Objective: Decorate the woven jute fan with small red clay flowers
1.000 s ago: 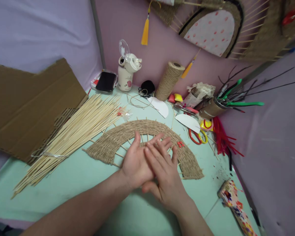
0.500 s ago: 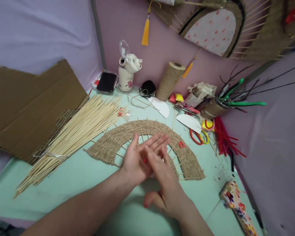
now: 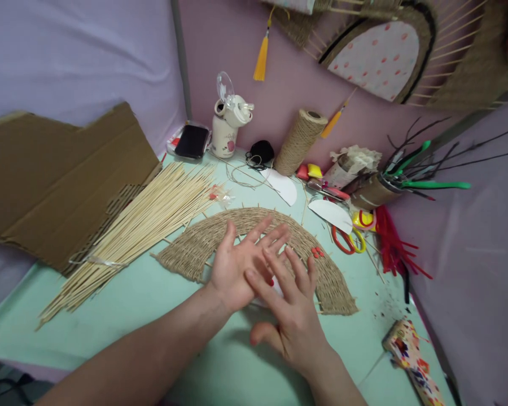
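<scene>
My left hand (image 3: pixel 243 265) is held palm up with its fingers spread, above a woven twine fan (image 3: pixel 186 256) on thin sticks. My right hand (image 3: pixel 294 310) lies palm down with fingers stretched apart, its fingertips over the edge of the left palm. Between the hands shows a small red spot (image 3: pixel 272 281) beside a white patch; whether it is a loose bit or part of the fan's middle, I cannot tell. A cluster of small red pieces (image 3: pixel 317 252) sits on the fan's right side. The hands hide the fan's centre.
A bundle of thin wooden sticks (image 3: pixel 139 225) and a cardboard sheet (image 3: pixel 68 175) lie left. Behind are a twine spool (image 3: pixel 300 141) and a white jug (image 3: pixel 225 135). Scissors (image 3: pixel 342 239), red pipe cleaners (image 3: pixel 392 242) and a colour-stained glue gun (image 3: pixel 410 349) stand right.
My right hand's fingers have spread and slid right, uncovering more of the left palm. The red bit seen on that palm earlier no longer shows there. The view has shifted slightly.
</scene>
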Demonstrator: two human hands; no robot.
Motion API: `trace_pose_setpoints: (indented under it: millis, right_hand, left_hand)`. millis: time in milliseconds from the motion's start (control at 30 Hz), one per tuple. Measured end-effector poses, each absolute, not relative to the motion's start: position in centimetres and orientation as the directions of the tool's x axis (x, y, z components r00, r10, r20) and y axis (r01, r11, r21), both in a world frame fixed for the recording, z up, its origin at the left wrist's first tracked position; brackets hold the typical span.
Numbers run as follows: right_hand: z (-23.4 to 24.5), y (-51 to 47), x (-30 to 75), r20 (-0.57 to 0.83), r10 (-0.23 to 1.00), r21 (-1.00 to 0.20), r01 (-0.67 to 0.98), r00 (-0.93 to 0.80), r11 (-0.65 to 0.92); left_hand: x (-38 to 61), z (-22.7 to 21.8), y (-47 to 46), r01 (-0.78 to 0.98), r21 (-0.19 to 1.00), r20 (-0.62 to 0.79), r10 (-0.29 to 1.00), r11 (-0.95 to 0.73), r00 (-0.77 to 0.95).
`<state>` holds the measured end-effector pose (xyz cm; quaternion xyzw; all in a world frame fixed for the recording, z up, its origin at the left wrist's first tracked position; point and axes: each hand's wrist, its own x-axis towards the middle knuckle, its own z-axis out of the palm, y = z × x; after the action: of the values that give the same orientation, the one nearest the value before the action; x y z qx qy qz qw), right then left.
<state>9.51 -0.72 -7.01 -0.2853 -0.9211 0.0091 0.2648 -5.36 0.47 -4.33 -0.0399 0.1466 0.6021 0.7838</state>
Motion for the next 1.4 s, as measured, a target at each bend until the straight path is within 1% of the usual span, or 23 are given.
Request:
trace_pose_setpoints:
  millis: [67,133,233,300,400,467,567,633,733,800,900,967,1000,1100,1167,1267,1333,1400]
  right_hand:
    - [-7.01,-0.63,9.47,0.487,0.577,-0.191,0.565,-0.655,0.803]
    - [-7.02,-0.64,9.3,0.463,0.605,-0.213,0.581,-0.648,0.785]
    - [-7.0,-0.78,9.15,0.437,0.563,-0.216,0.526,-0.701,0.823]
    - [-7.01,-0.78,9.26,0.457,0.534,-0.207,0.499,-0.711,0.841]
    - [-7.09,-0.6,9.41,0.484,0.578,-0.226,0.545,-0.657,0.808]
    - [-7.13,-0.57,9.29,0.471,0.604,-0.239,0.566,-0.643,0.789]
    - [-7.13,-0.7,9.09,0.454,0.555,-0.222,0.515,-0.697,0.828]
    - [-7.12,-0.71,9.14,0.469,0.524,-0.214,0.484,-0.711,0.849]
    - [-7.14,-0.52,9.34,0.49,0.569,-0.24,0.525,-0.66,0.816]
    - [-7.13,-0.43,9.33,0.484,0.603,-0.256,0.557,-0.634,0.79]
    - [-7.0,-0.54,9.23,0.483,0.56,-0.239,0.514,-0.673,0.824]
    - [-6.91,-0.61,9.31,0.496,0.514,-0.226,0.467,-0.7,0.855]
    - [-6.89,-0.59,9.38,0.502,0.51,-0.228,0.462,-0.698,0.857]
    - [-6.97,-0.42,9.52,0.501,0.575,-0.263,0.519,-0.647,0.813]
    - [-7.04,-0.38,9.43,0.488,0.603,-0.277,0.543,-0.631,0.793]
    - [-7.03,-0.49,9.33,0.476,0.557,-0.261,0.495,-0.681,0.829]
    - [-6.99,-0.5,9.45,0.486,0.529,-0.258,0.464,-0.696,0.847]
    - [-6.99,-0.39,9.63,0.502,0.554,-0.279,0.482,-0.664,0.831]
  left_hand:
    - [-5.31,-4.34,0.41,-0.959,0.119,-0.273,0.937,0.258,0.218]
    - [-5.12,-4.36,0.32,-0.951,0.116,-0.283,0.927,0.288,0.246]
    - [-5.03,-4.33,0.36,-0.936,0.109,-0.301,0.908,0.335,0.29]
    - [-5.25,-4.3,0.48,-0.945,0.119,-0.28,0.924,0.304,0.262]
    - [-5.54,-4.34,0.51,-0.963,0.128,-0.231,0.951,0.239,0.205]
    - [-5.49,-4.43,0.4,-0.956,0.121,-0.232,0.944,0.267,0.234]
    - [-5.41,-4.51,0.33,-0.938,0.112,-0.262,0.92,0.328,0.29]
    - [-5.55,-4.46,0.42,-0.945,0.118,-0.255,0.929,0.306,0.269]
    - [-5.68,-4.33,0.46,-0.96,0.124,-0.22,0.95,0.251,0.22]
    - [-5.49,-4.26,0.33,-0.956,0.112,-0.226,0.944,0.272,0.242]
    - [-5.2,-4.19,0.22,-0.935,0.088,-0.264,0.913,0.343,0.31]
    - [-5.33,-4.13,0.34,-0.94,0.096,-0.269,0.918,0.327,0.292]
    - [-5.46,-4.12,0.42,-0.948,0.106,-0.261,0.928,0.299,0.264]
    - [-5.65,-4.15,0.49,-0.963,0.12,-0.228,0.95,0.243,0.212]
    - [-5.42,-4.24,0.34,-0.954,0.107,-0.233,0.94,0.281,0.25]
    - [-5.05,-4.31,0.16,-0.935,0.091,-0.263,0.914,0.344,0.31]
    - [-5.12,-4.28,0.2,-0.941,0.1,-0.252,0.923,0.323,0.29]
    - [-5.34,-4.2,0.3,-0.955,0.113,-0.226,0.943,0.273,0.243]
